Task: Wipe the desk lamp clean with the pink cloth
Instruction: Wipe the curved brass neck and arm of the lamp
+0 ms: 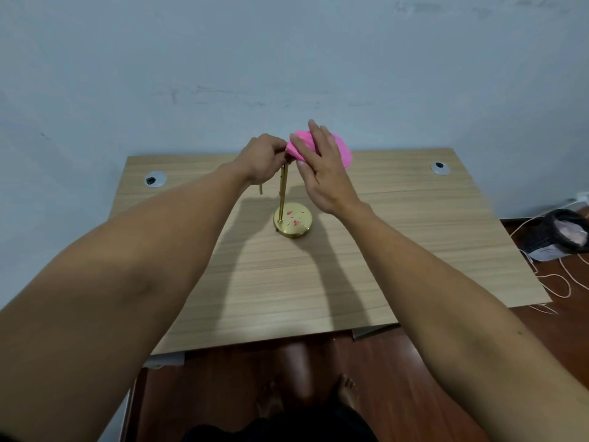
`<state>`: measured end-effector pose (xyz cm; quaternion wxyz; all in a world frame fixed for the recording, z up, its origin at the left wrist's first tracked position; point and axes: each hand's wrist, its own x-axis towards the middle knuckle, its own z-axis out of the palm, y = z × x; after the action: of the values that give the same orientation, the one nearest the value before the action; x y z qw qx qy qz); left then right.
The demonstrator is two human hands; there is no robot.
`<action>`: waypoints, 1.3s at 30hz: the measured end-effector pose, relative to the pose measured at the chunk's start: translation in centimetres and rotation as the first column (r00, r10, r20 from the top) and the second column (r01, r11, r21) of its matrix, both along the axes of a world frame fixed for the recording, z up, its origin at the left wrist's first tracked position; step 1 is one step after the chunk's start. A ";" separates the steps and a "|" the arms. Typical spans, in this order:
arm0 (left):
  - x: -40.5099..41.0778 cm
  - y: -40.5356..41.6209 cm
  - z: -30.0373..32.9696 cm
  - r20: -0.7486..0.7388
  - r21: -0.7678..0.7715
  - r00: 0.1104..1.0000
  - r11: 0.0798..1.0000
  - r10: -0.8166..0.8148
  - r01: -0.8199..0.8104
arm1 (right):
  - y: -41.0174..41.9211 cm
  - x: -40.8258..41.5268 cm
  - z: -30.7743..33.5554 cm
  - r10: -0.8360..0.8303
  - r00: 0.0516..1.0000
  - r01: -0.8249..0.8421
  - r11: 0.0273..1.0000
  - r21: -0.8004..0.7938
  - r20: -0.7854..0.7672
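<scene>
Soft, even, rather dim indoor light from above and behind. Faint double shadows of both forearms falling across the worktop toward 6 o'clock. Slight sheen on the brass lamp base, no harsh glare. Wide-angle bending at 3 and 9 o'clock edges. Mild softness overall; floor glossy at 6 o'clock.
</scene>
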<state>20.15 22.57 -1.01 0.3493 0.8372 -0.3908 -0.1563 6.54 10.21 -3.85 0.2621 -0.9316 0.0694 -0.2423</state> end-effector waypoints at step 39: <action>0.1 -0.1 0.6 -0.048 0.035 0.999 0.999 -0.014 0.016 | -0.5 -1.5 -1.0 -0.025 0.988 0.054 0.981 -0.185 0.155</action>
<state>20.24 22.50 -0.41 0.3425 0.8363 -0.3858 -0.1859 5.02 9.69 -4.88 0.1722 -0.9295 0.0447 -0.3230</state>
